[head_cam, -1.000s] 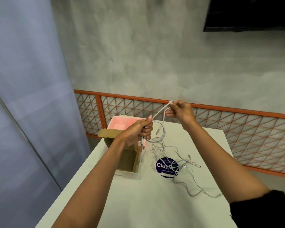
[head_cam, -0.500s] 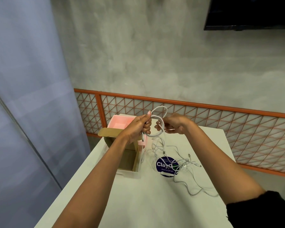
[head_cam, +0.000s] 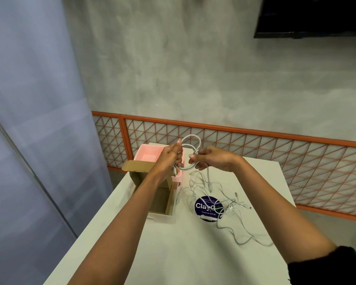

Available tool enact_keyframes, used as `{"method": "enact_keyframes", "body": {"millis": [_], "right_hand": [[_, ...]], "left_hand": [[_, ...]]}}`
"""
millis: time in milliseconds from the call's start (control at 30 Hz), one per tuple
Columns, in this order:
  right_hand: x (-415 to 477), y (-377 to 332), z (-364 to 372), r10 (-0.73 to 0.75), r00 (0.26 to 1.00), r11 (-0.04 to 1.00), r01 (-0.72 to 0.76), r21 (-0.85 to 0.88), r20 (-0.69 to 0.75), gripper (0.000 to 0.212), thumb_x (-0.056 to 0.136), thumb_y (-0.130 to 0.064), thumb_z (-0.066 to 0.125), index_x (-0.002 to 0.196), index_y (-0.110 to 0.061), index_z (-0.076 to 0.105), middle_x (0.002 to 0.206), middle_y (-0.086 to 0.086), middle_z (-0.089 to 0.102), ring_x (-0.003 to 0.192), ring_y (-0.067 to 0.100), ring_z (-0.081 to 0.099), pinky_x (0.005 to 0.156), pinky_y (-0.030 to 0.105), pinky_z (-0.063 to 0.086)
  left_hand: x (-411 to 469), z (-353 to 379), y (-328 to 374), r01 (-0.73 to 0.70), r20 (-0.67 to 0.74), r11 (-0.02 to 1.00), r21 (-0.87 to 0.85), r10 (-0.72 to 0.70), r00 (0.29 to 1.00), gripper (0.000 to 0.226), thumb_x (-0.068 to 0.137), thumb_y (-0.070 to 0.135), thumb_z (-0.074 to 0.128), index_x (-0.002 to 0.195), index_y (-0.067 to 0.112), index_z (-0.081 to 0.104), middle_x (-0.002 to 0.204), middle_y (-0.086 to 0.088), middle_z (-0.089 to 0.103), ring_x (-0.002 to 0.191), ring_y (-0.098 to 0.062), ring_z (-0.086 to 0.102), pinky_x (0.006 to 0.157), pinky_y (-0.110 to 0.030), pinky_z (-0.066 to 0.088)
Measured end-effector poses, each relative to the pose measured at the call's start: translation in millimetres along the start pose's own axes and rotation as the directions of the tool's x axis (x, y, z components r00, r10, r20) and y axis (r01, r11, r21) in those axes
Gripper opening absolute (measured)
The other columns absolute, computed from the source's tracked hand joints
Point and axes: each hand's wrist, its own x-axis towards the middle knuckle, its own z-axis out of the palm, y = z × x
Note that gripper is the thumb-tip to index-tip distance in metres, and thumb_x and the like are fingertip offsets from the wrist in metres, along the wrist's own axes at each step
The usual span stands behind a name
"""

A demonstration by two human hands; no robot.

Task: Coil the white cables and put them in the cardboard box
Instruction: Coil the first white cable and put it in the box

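**White cable looped between both hands, just above the box**

White tabletop [head_cam: 173, 254] fills the lower view, and both bare forearms reach out across it, meeting near its far end. The open cardboard box [head_cam: 161, 199] sits under the left forearm, flaps up, with a pink foam tray [head_cam: 148, 155] touching its far side.

Left hand [head_cam: 170, 159] is up, knuckles toward the camera, fingers curled tight around one side of the coiled cable [head_cam: 191, 135], thumb pressed straight along the top. Right hand [head_cam: 212, 159] faces it, just beside, thumb and forefinger pinching the opposite side of the same coil, the other fingers loosely curled beneath.

The coil stands upright between the two hands, its loops rising above the fingertips, held over the tray's right edge. One strand drops from the right fingers down to the loose cables [head_cam: 230, 206] tangled on the table, right of the box, lying partly over a round blue sticker [head_cam: 203, 206].
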Motion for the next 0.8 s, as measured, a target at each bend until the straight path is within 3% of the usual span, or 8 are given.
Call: {"method": "enact_keyframes", "body": {"millis": [67,133,200,367,500,600,700,800], "right_hand": [[3,-5,2,-0.026,0.969,0.97,-0.035,-0.241,-0.247,0.027,0.08,-0.03,0.074,0.088,-0.004,0.071,0.08,0.009,0.069,0.071,0.017,0.064,0.071,0.03,0.052],[2,-14,8,-0.094,0.889,0.922,-0.092,-0.376,-0.448,0.028,0.072,-0.029,0.082,0.074,-0.009,0.062,0.072,0.005,0.064,0.067,0.017,0.059,0.06,0.03,0.047],[0,-23,12,-0.123,0.891,0.898,-0.087,-0.431,-0.437,0.026,0.071,-0.026,0.082,0.07,-0.012,0.06,0.067,0.0,0.059,0.066,0.015,0.056,0.051,0.023,0.039],[-10,-33,11,-0.053,0.976,0.877,-0.057,-0.478,-0.213,0.024,0.086,-0.023,0.068,0.096,-0.002,0.072,0.062,-0.001,0.055,0.056,0.008,0.047,0.049,0.019,0.033],[-13,-30,11,-0.084,0.992,0.963,0.056,-0.264,-0.096,0.02,0.092,-0.015,0.059,0.102,-0.003,0.072,0.068,-0.007,0.056,0.066,0.01,0.044,0.061,0.021,0.037],[-15,-30,8,-0.122,0.985,0.992,0.119,-0.031,-0.122,0.019,0.097,-0.012,0.049,0.097,-0.005,0.067,0.073,-0.009,0.06,0.072,0.01,0.046,0.067,0.022,0.039],[-16,-33,6,-0.148,0.979,0.982,0.163,0.1,-0.143,0.023,0.101,-0.013,0.041,0.085,-0.014,0.058,0.09,-0.003,0.064,0.087,0.012,0.055,0.078,0.025,0.044],[-19,-40,7,-0.153,0.98,0.952,0.181,0.245,-0.127,0.032,0.104,-0.015,0.031,0.08,-0.013,0.051,0.099,0.011,0.067,0.089,0.018,0.062,0.08,0.027,0.049]], "left_hand": [[0,3,1,-0.004,-0.063,0.999,0.051,0.007,0.998,0.04,0.101,0.038,0.036,0.066,0.02,0.045,0.051,0.01,0.036,0.05,-0.008,0.033,0.054,-0.023,0.033],[-1,9,0,-0.028,-0.121,0.994,0.103,0.04,0.992,0.039,0.101,0.038,0.035,0.069,0.019,0.046,0.054,0.006,0.039,0.052,-0.009,0.037,0.055,-0.024,0.037],[-1,12,-1,-0.055,-0.17,0.988,0.146,0.08,0.982,0.039,0.102,0.037,0.034,0.07,0.019,0.047,0.057,0.004,0.041,0.053,-0.01,0.04,0.059,-0.028,0.04],[0,13,-3,-0.096,-0.209,0.977,0.192,0.137,0.968,0.037,0.102,0.035,0.034,0.071,0.021,0.049,0.053,0.007,0.042,0.044,0.0,0.043,0.055,-0.024,0.038],[-1,11,-7,-0.085,-0.21,0.978,0.189,0.125,0.97,0.037,0.102,0.036,0.032,0.078,0.018,0.054,0.06,0.004,0.047,0.054,-0.005,0.045,0.055,-0.022,0.038],[-4,10,-11,-0.085,-0.196,0.981,0.173,0.119,0.973,0.037,0.103,0.036,0.032,0.082,0.016,0.055,0.062,0.005,0.047,0.057,-0.005,0.043,0.054,-0.018,0.037],[-4,11,-15,-0.11,-0.175,0.979,0.17,0.14,0.975,0.034,0.103,0.032,0.033,0.078,0.019,0.051,0.061,0.006,0.046,0.057,-0.007,0.046,0.053,-0.019,0.04],[-2,11,-21,-0.099,-0.19,0.973,0.208,0.139,0.972,0.031,0.102,0.031,0.034,0.087,0.013,0.054,0.062,0.006,0.048,0.059,-0.008,0.05,0.049,-0.013,0.042]]}}
